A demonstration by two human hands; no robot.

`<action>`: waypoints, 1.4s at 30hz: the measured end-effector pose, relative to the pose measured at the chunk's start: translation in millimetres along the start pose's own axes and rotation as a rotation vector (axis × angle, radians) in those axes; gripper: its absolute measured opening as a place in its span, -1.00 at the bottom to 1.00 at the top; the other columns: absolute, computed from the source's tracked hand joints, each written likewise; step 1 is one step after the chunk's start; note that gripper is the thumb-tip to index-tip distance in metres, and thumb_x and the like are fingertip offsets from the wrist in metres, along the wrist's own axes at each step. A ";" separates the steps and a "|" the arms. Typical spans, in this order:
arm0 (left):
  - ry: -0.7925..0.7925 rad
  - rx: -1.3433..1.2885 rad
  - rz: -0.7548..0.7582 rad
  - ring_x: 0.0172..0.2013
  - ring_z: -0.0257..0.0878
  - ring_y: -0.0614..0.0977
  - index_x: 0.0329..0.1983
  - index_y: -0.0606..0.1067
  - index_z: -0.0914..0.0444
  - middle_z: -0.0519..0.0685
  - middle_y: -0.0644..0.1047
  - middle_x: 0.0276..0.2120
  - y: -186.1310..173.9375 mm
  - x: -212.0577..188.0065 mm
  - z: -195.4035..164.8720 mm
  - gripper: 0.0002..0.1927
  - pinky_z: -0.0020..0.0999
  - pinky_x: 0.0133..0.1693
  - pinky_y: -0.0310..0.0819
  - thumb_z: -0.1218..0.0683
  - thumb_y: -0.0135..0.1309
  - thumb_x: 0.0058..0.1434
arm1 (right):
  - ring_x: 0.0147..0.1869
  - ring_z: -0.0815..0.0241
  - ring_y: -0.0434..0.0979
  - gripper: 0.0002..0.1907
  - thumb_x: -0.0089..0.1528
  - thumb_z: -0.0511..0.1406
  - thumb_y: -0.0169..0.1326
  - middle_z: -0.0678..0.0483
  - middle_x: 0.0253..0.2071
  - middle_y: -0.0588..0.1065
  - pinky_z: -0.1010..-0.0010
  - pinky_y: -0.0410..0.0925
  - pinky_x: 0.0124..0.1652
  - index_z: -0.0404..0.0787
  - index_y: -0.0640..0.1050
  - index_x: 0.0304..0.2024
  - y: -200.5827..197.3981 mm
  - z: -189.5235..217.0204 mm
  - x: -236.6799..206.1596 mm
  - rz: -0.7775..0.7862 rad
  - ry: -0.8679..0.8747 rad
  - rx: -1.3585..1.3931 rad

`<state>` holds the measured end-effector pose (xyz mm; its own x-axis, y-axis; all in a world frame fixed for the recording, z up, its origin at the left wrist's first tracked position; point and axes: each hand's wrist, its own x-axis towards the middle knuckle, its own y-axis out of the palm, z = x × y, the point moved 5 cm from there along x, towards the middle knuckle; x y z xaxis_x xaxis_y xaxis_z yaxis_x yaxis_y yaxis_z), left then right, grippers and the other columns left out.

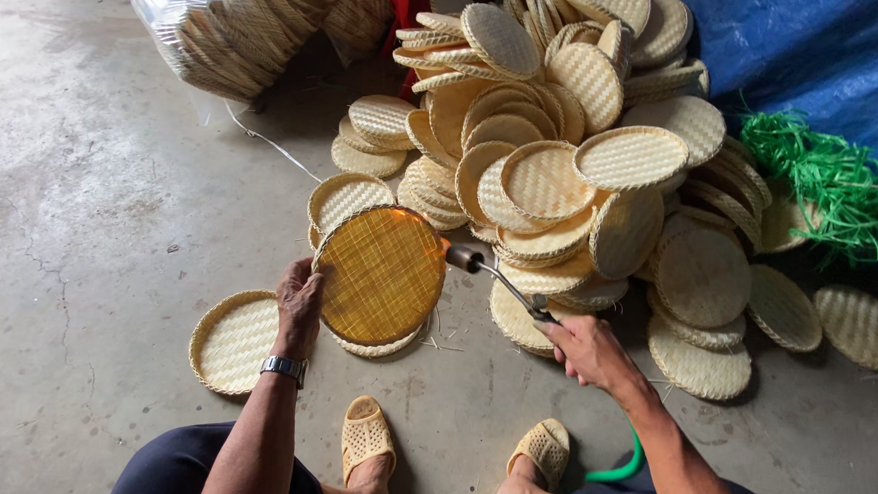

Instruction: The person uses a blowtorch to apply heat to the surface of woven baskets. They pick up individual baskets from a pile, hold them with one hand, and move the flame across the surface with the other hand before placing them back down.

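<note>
Both hands are at work over a concrete floor (90, 219): the left hand (299, 305) is clamped on the lower-left rim of a round woven bamboo tray (381, 274), holding it tilted up above the floor, while the right hand (584, 350) is closed around the handle of a gas torch (493, 272). The torch's metal nozzle points at the tray's right edge, almost touching it, and the tray's weave glows a deep orange-amber, darker than the pale trays about it. A steel wristwatch (283, 368) sits on the left wrist.

Just beside the left hand, 1 pale tray (233, 340) lies flat on the floor, and another shows partly beneath the held tray. Behind the torch rises a large heap of similar woven trays (564, 153), some flat, some leaning on edge. A clear plastic bag (231, 21) stuffed with more trays sits at the upper left. A tangle of green plastic strips (823, 182) lies at the right against a blue tarpaulin (829, 57). A green hose (620, 467) curls below the right forearm. The person's 2 feet wear tan perforated slippers (366, 436), set apart on the floor near the bottom of the view.
</note>
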<state>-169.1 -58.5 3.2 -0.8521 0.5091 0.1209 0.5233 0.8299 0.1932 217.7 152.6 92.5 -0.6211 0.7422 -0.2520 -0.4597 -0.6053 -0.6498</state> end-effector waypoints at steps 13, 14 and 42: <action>-0.032 -0.289 0.083 -0.04 -0.28 0.57 0.15 0.40 0.42 0.03 0.54 -0.01 -4.4 -1.4 -0.7 -0.67 -0.39 0.06 0.50 0.27 -0.07 0.32 | -0.65 0.34 0.41 -0.46 0.30 0.01 0.07 0.06 -0.59 0.48 0.47 0.28 -0.67 -0.35 0.56 -0.45 0.8 -0.9 12.6 0.037 0.088 0.022; -0.051 -0.371 0.095 -0.03 -0.25 0.58 0.15 0.40 0.41 0.05 0.54 0.00 -4.5 -1.2 -0.7 -0.67 -0.35 0.06 0.52 0.25 -0.04 0.33 | -0.66 0.32 0.41 -0.43 0.32 0.02 0.06 0.01 -0.60 0.49 0.46 0.28 -0.67 -0.38 0.57 -0.46 2.1 -2.5 11.5 0.031 0.103 -0.033; -0.126 -0.939 -0.061 0.09 -0.14 0.58 0.17 0.42 0.33 0.08 0.54 0.09 -4.5 1.7 -2.9 -0.71 -0.20 0.15 0.52 0.23 0.00 0.40 | -0.58 0.28 0.31 -0.70 0.33 -0.12 0.10 0.07 -0.61 0.40 0.38 0.31 -0.53 -0.18 0.65 -0.09 23.2 63.4 14.9 -0.080 -0.397 -0.210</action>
<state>-173.0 -62.0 5.4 -0.8432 0.5375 -0.0109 0.2187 0.3615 0.9064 157.5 131.4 119.1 -0.8031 0.5914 0.0732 -0.4030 -0.4485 -0.7978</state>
